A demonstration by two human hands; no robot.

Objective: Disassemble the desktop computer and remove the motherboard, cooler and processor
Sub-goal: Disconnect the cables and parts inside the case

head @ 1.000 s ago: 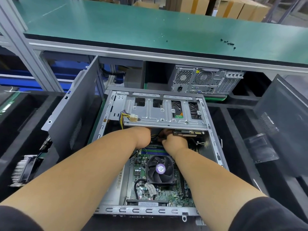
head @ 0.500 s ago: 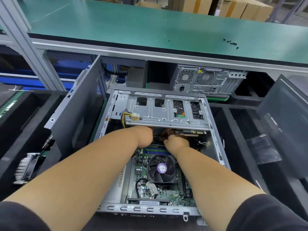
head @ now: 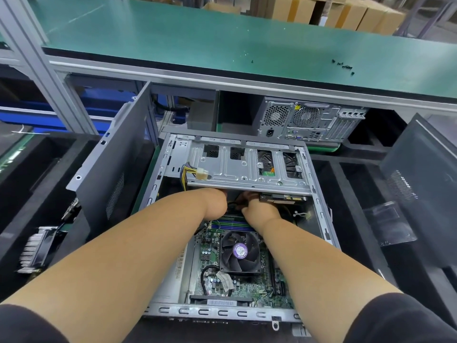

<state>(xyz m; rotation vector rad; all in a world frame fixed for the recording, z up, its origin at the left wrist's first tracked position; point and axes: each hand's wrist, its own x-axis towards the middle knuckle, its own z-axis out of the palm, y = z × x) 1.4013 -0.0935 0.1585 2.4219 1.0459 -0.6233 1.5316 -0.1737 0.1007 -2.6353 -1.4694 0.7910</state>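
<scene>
Open computer case (head: pixel 222 313) lay flat, nearest the viewer. Inside, a motherboard (head: pixel 247 285) carried a fan cooler (head: pixel 239 252). Beyond it, left hand (head: pixel 215 203) and right hand (head: pixel 259 209) reached under a metal drive tray (head: pixel 247 169); fingers hidden, grip state unreadable. Farther: second computer (head: pixel 309 120), then green tabletop (head: pixel 222 33).

Light: bright, even, from overhead
Glare: soft sheen on the green table (head: pixel 222 38)
Shadows: deep under the drive cage (head: pixel 247 169)
Edges: wide-angle bending, slight blur
</scene>
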